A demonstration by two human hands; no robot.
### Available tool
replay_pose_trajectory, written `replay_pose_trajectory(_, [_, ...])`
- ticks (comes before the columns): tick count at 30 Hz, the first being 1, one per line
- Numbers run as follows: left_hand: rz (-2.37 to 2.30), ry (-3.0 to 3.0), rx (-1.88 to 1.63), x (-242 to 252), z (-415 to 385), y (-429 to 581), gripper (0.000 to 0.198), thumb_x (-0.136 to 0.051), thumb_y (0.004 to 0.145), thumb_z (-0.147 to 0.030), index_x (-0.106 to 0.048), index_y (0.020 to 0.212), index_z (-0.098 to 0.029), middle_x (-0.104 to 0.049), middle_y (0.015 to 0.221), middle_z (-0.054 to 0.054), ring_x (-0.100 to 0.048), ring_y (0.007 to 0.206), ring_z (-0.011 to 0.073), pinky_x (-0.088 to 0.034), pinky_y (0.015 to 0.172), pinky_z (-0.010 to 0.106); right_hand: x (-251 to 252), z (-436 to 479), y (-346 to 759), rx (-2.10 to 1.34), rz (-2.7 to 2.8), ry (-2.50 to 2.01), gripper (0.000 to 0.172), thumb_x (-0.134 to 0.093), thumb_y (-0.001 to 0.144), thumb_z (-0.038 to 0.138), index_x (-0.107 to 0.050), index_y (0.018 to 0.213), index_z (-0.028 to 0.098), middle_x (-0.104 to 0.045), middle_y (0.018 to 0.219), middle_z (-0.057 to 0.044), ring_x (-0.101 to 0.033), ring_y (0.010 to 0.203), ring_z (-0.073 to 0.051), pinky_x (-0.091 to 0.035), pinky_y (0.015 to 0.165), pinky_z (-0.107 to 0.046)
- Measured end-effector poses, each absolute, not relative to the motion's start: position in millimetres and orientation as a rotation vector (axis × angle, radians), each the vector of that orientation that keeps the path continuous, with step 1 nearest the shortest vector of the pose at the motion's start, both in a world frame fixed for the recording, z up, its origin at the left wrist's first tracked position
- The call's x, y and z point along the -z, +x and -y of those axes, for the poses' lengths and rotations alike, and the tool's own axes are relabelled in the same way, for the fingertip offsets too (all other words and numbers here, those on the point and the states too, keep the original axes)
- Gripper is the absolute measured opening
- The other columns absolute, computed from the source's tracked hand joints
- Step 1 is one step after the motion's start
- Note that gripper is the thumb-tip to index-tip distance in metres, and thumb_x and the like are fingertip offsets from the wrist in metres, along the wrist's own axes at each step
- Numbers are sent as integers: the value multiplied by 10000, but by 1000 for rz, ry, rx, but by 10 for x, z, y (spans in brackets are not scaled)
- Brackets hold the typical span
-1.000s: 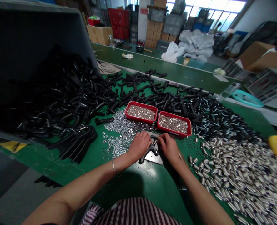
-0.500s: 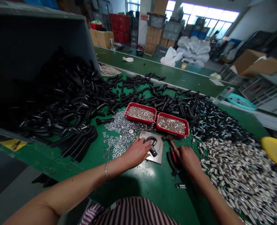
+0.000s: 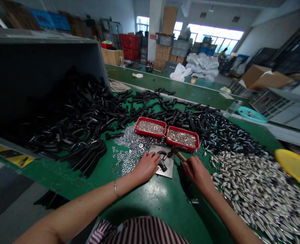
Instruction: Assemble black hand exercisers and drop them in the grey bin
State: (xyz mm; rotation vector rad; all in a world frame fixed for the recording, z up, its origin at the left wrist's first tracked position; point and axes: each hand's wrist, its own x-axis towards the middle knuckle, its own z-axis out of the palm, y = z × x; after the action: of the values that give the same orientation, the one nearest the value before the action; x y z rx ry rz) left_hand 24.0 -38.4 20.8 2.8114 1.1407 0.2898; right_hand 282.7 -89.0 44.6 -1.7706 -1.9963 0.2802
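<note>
Green workbench (image 3: 162, 200) stretching across scene, carrying black curved pieces (image 3: 73, 112) far left, 2 red trays (image 3: 150, 127) far centre, silver washers (image 3: 127, 152) left, silver sleeves (image 3: 254, 186) right. Cardboard boxes (image 3: 165, 54), white sacks (image 3: 202, 64) standing in far room. Black U-shaped piece (image 3: 162, 159) lying on steel plate (image 3: 167, 173), near centre; left hand (image 3: 147, 167) half-curled, pinning it. Right hand (image 3: 194, 173) closing around small hammer (image 3: 177, 153), head hovering just beside piece.
</note>
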Motion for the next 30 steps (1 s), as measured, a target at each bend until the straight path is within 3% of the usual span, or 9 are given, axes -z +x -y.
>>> replay_pose_trajectory(4, [-1114,2619,-387,-298,302,227,435,-458,936,-206,-528,1361,-148,-583,1341,157,-538,1207,328,-420,1018,510,-337,991,3149,-685,1454,-1829,378,-511,905,596,-557,931,222,-589,750,-10,-549,576,-186,-452,515,-304])
replay_pose_trajectory(7, [-1089,2217,-547,-385,123,191,534,-475,934,-259,-406,1461,-205,-619,1288,117,-608,1130,259,-480,988,420,-306,1087,3472,-586,1318,-1952,410,-516,897,601,-586,964,203,-615,734,-30,-572,581,-209,-473,527,-332])
replay_pose_trajectory(9, [-1133,2030,-589,-387,-10,165,630,-541,899,-292,-343,1488,-191,-609,1300,119,-609,1137,248,-487,997,400,-312,1107,3609,-201,1531,-2002,348,-517,922,486,-627,1025,172,-670,915,-120,-625,803,-280,-518,703,-421])
replay_pose_trajectory(11, [-1241,2053,-573,-328,-99,150,691,-636,814,-253,-386,1450,-152,-569,1341,146,-549,1228,284,-428,1073,441,-314,1072,3612,128,1835,-1928,308,-472,942,277,-632,1178,160,-637,1183,-180,-573,1065,-328,-475,898,-505])
replay_pose_trajectory(15, [-1352,2242,-563,-150,-53,161,419,-580,845,-185,-561,1262,-154,-574,1302,138,-487,1277,286,-355,1127,472,-235,845,3317,81,2431,-1633,606,-398,869,-1,-524,1410,242,-527,1436,-128,-533,1151,-276,-472,975,-455])
replay_pose_trajectory(18, [-1317,2319,-602,-91,81,195,362,-569,908,-331,-579,1230,-167,-568,1300,136,-492,1252,291,-372,1102,486,-126,646,3200,-66,2681,-1447,579,-464,888,47,-516,1423,263,-495,1485,-123,-557,1135,-274,-502,963,-452])
replay_pose_trajectory(22, [-1277,2338,-513,-86,134,209,443,-661,849,-385,-579,1231,-177,-575,1277,120,-500,1219,305,-382,1077,497,-54,518,3404,-189,2689,-1360,442,-458,929,115,-580,1332,251,-558,1426,-126,-576,1186,-271,-495,999,-483])
replay_pose_trajectory(26, [-1232,2292,-507,-75,66,185,397,-682,840,-358,-586,1190,-198,-577,1272,94,-493,1218,287,-383,1075,465,-162,534,3392,-405,2153,-1524,233,-491,960,281,-585,1158,202,-693,1168,-145,-675,1030,-271,-544,917,-483])
replay_pose_trajectory(30, [-1231,2285,-498,-65,42,184,398,-688,842,-346,-571,1195,-206,-577,1267,87,-481,1220,291,-378,1069,474,-315,469,2801,-880,1440,-1428,222,-485,974,457,-476,1054,250,-729,1028,-101,-722,783,-241,-604,688,-404])
